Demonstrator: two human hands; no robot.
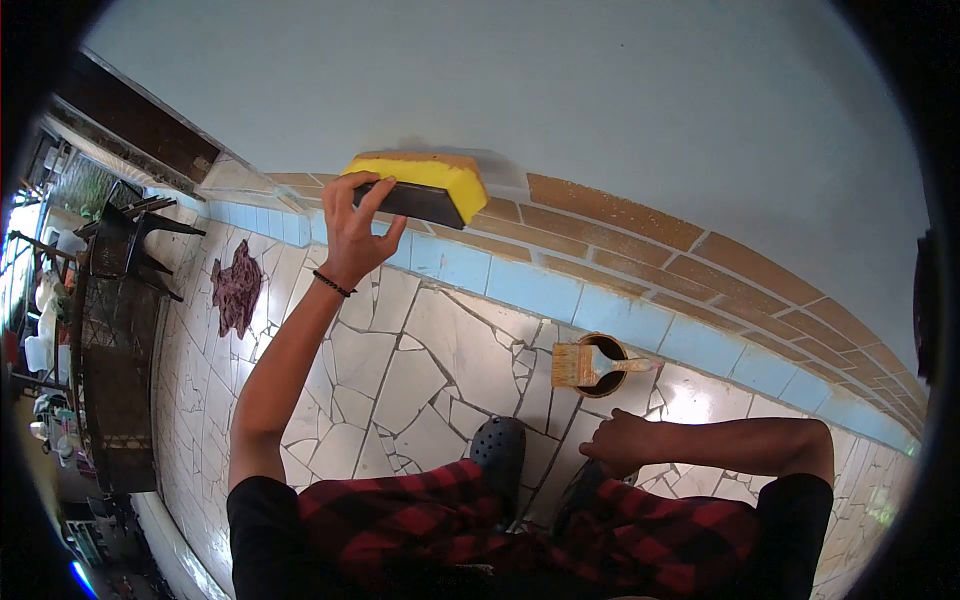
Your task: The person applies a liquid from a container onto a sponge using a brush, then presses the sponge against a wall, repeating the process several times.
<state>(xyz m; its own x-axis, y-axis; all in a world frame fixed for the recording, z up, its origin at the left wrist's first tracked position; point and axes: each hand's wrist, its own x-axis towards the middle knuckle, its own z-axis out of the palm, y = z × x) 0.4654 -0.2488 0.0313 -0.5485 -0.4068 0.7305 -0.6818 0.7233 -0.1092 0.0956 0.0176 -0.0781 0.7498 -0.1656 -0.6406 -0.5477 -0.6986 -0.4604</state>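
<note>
My left hand [352, 230] grips a yellow sponge float [470, 196] by its black backing. The sponge's brown-stained far face is against the wall, at the top edge of the painted brick band [610, 215]. Near my knee, my right hand [622, 442] is loosely curled, with nothing visible in it. Just beyond that hand, a wide paintbrush [575, 365] with stained bristles lies across the rim of a small round pot [612, 391] of brown paint. The contents are partly hidden by the brush.
A light blue tile skirting [535, 290] runs along the wall's foot above the broken-tile floor [400, 360]. A crumpled maroon cloth [237, 288] lies at left, near a dark chair [140, 235] and a wooden table [118, 400]. My clog [498, 447] is close below the pot.
</note>
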